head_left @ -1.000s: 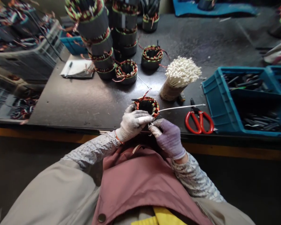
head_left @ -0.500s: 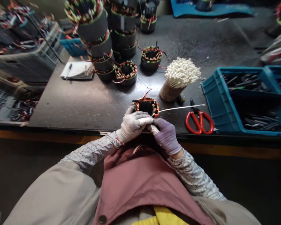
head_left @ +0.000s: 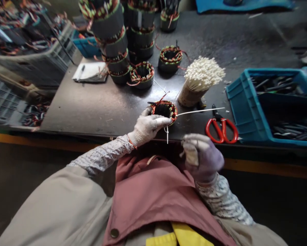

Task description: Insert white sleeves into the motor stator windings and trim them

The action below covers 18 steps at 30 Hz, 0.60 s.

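Observation:
My left hand (head_left: 147, 126), in a white knit glove, grips a small motor stator (head_left: 174, 108) at the table's front edge. The stator is a ring with copper-coloured windings, a dark bore and reddish lead wires on top. One long white cable tie (head_left: 201, 111) sticks out from its right side. Another cable tie (head_left: 167, 135) is looped at the near rim, its tail hanging down. My right hand (head_left: 202, 155), in a pale purple glove, is apart from the stator, lower right. Its fingers are curled in, somewhat blurred, and nothing shows in them.
Red-handled cutters (head_left: 222, 130) lie right, beside a blue bin (head_left: 242, 106) of dark parts. A holder (head_left: 190, 94) stands packed with white cable ties. Stacked stators (head_left: 108, 41) rise at back left, near loose stators (head_left: 170, 59) and a paper pad (head_left: 89, 72).
My right hand has come off the stator and moved right and toward my body. The looped cable tie at the near rim now shows. My left hand keeps its grip.

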Each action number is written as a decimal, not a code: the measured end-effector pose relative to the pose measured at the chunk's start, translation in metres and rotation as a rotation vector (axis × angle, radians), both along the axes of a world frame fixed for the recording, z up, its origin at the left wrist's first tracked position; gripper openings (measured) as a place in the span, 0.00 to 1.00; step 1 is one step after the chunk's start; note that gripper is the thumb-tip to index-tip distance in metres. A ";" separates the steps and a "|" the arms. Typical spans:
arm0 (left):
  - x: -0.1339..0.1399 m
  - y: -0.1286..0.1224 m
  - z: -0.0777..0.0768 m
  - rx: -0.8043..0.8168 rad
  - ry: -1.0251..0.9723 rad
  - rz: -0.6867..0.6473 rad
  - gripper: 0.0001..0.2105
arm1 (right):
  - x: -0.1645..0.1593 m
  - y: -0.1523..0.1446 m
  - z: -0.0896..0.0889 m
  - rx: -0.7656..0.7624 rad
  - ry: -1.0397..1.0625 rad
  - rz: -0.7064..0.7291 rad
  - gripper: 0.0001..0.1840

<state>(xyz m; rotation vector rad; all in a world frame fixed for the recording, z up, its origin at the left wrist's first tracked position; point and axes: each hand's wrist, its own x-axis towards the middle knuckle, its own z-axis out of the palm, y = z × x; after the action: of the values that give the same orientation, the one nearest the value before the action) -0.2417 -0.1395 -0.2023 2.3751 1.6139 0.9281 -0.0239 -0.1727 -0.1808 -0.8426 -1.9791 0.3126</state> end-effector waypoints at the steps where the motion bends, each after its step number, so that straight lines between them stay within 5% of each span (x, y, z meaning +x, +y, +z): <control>1: -0.001 0.000 0.000 0.012 0.017 -0.011 0.10 | -0.006 0.004 -0.004 -0.155 0.074 -0.066 0.05; 5: -0.002 0.000 -0.002 0.044 0.092 -0.028 0.11 | -0.034 0.020 -0.011 -1.069 0.260 0.076 0.16; 8: -0.002 -0.001 -0.003 0.040 0.135 -0.015 0.11 | -0.044 0.020 -0.008 -1.470 0.426 0.192 0.17; 15: -0.005 0.002 -0.004 0.079 0.064 -0.031 0.13 | -0.030 -0.006 0.001 -1.456 0.396 0.191 0.13; 18: -0.011 0.003 -0.008 0.077 0.073 -0.061 0.12 | -0.029 0.008 0.016 -1.418 0.469 0.247 0.12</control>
<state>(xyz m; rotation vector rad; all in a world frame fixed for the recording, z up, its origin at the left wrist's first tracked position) -0.2528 -0.1368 -0.2105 2.5234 1.5473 0.9183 -0.0533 -0.1649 -0.1647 -1.1596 -1.1924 1.9784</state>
